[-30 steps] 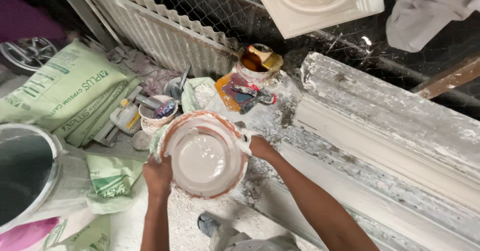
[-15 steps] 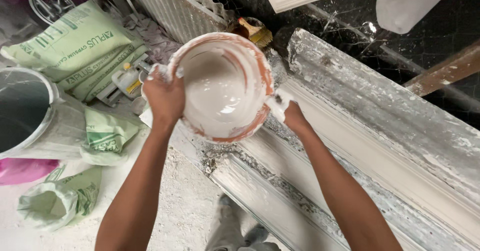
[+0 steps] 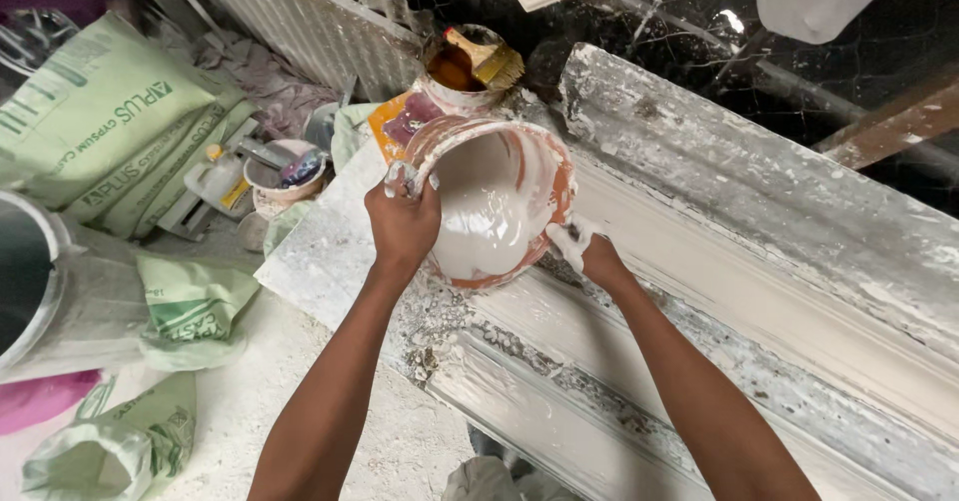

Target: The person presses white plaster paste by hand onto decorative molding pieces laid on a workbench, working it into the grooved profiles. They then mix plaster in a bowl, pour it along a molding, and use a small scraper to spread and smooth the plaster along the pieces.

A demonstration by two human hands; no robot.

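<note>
Tipped bowl of wet plaster gripped in both hands above a long moulding.

Nearest, left hand (image 3: 402,223) clamped over the rim of the orange bowl (image 3: 489,201), right hand (image 3: 589,253) closed on the opposite edge, plaster-smeared. Bowl tilted steeply, white plaster (image 3: 484,216) pooling at the low side over the plaster-crusted cornice mould (image 3: 759,291). Likely trouble: slippery coated fingers losing the rim, or mix slopping past the mould. Farther off, gypsum bags (image 3: 110,121), then a tin with a brush (image 3: 470,61).
</note>
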